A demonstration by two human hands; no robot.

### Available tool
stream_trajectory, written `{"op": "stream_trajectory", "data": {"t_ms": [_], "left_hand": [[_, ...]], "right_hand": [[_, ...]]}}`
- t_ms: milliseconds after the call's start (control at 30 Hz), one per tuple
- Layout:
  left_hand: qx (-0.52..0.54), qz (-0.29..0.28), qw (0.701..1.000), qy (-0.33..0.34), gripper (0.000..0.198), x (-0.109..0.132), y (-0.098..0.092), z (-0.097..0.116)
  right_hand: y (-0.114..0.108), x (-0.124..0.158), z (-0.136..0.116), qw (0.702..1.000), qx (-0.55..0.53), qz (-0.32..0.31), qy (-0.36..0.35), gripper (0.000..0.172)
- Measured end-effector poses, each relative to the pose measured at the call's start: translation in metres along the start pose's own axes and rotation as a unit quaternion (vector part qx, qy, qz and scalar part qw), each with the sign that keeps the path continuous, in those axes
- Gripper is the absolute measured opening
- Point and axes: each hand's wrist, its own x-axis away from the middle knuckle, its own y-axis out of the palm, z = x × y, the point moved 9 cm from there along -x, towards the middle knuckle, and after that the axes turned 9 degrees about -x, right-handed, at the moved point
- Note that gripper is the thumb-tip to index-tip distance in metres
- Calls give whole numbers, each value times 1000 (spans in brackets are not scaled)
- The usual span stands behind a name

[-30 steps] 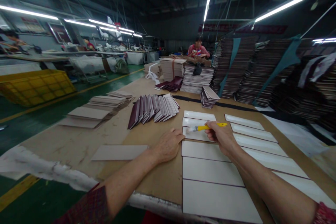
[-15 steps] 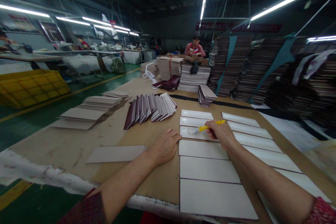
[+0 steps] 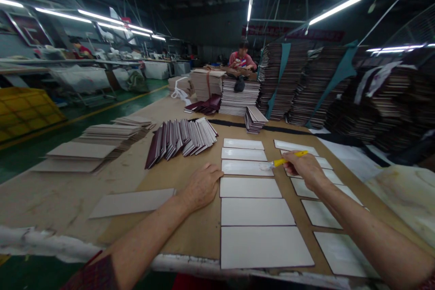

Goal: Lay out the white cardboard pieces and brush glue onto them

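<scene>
My right hand (image 3: 302,171) is shut on a yellow-handled brush (image 3: 288,159), whose pale bristles rest at the right end of a white-faced panel (image 3: 245,168). That panel is third in a column of dark-edged panels, with a second column (image 3: 321,214) to its right. My left hand (image 3: 202,186) lies flat on the brown cardboard table covering (image 3: 200,235), holding nothing. Its fingertips are close to the left ends of the panels. A plain beige board (image 3: 131,203) lies just left of my left wrist.
A fanned row of maroon-edged boards (image 3: 181,138) and stacks of beige boards (image 3: 98,149) stand beyond my hands. Tall dark stacks (image 3: 282,81) rise at the right. A co-worker (image 3: 242,60) sits at the far end. A yellow crate (image 3: 23,113) stands on the floor.
The brush has moved rightward along the third panel, from its left end to its right end. My left hand stays in place on the table. The whole view has swung to the left.
</scene>
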Motion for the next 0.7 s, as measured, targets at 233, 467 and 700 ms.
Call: {"op": "stream_trajectory", "data": {"t_ms": [233,467,700], "left_hand": [[-5,-3,1000,-2,35,0,1,1],[-31,-38,999,17,31,-6,-12,4],[-52,-100,992,47,29,27,-31,40]], "right_hand": [[-24,2,-5,999,-18,30,-7,15],[-19,26,-18,990,-136,23,-11,5],[37,72,-12,974,-203,-92,47,15]]}}
